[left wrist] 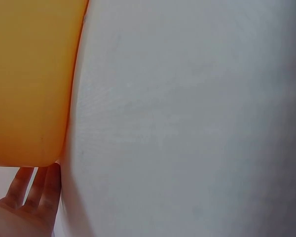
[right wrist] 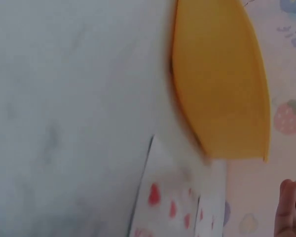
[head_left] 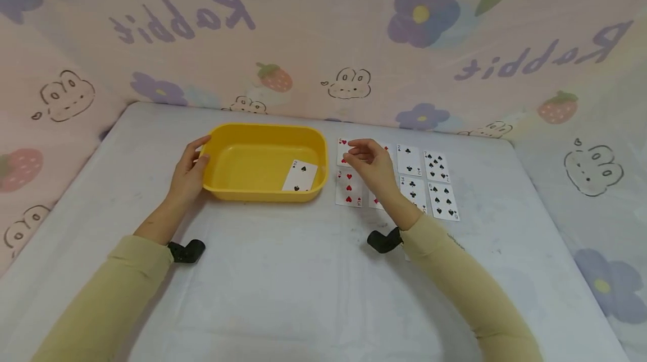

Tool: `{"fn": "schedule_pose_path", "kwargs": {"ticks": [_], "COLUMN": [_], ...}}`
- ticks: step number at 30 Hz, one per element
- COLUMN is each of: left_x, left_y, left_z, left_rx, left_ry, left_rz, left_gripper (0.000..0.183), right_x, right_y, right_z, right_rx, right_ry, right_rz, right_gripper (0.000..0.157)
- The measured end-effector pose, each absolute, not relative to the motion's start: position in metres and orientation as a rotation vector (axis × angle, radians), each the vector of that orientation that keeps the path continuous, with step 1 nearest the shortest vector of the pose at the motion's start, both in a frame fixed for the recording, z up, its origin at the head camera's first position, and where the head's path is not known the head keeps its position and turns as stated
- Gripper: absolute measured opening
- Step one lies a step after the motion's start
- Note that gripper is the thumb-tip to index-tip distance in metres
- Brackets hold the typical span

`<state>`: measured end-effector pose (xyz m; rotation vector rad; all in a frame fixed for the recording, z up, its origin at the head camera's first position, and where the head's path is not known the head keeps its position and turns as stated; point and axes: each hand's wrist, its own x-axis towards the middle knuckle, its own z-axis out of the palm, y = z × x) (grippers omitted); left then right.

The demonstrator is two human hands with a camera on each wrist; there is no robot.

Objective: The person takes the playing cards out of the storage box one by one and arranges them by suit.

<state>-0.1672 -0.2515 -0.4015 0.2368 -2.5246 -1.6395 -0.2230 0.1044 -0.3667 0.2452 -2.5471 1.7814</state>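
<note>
My left hand [head_left: 188, 174] grips the left end of a yellow plastic tub [head_left: 260, 196], thumb at the rim; in the left wrist view its fingers [left wrist: 50, 190] lie against the tub's outer wall. A two of spades [head_left: 304, 171] lies face up in the tub's right end. My right hand [head_left: 375, 168] hovers over playing cards right of the tub, fingers bent, a gap between thumb and forefinger, nothing visibly held. Beneath it, a heart card [head_left: 341, 151] and a diamond card [head_left: 375, 203] are partly hidden. Below the heart card lies a three of hearts [head_left: 349, 188].
The face-up cards form two rows, including a two of clubs [head_left: 409, 160], another club card [head_left: 412, 189] and two spade cards, the upper [head_left: 437, 166] and the lower [head_left: 443, 201]. A white cloth [head_left: 283, 283] covers the table. A patterned curtain [head_left: 303, 42] hangs behind.
</note>
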Motion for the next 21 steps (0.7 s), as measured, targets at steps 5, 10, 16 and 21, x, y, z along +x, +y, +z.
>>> {"fn": "schedule_pose_path", "kwargs": {"ticks": [5, 10, 16, 21], "left_x": [-0.167, -0.167, -0.168, -0.168], "left_y": [-0.251, -0.251, -0.251, -0.252], "left_z": [-0.4, -0.4, -0.402, -0.402], "left_rx": [0.243, 0.253, 0.26, 0.26], "left_ry": [-2.523, -2.526, -2.527, -2.528], "left_rz": [-1.634, -1.623, -1.644, -1.629], "left_gripper": [0.046, 0.046, 0.046, 0.046], "right_x": [-0.224, -0.227, -0.231, -0.234], "right_y": [0.08, 0.056, 0.034, 0.016], "right_z": [-0.361, -0.358, -0.361, -0.36], "right_rx": [0.297, 0.345, 0.337, 0.269], "right_ry": [-2.524, -2.559, -2.625, -2.759], "right_rz": [1.859, 1.908, 1.93, 1.845], "right_gripper": [0.031, 0.033, 0.036, 0.038]}}
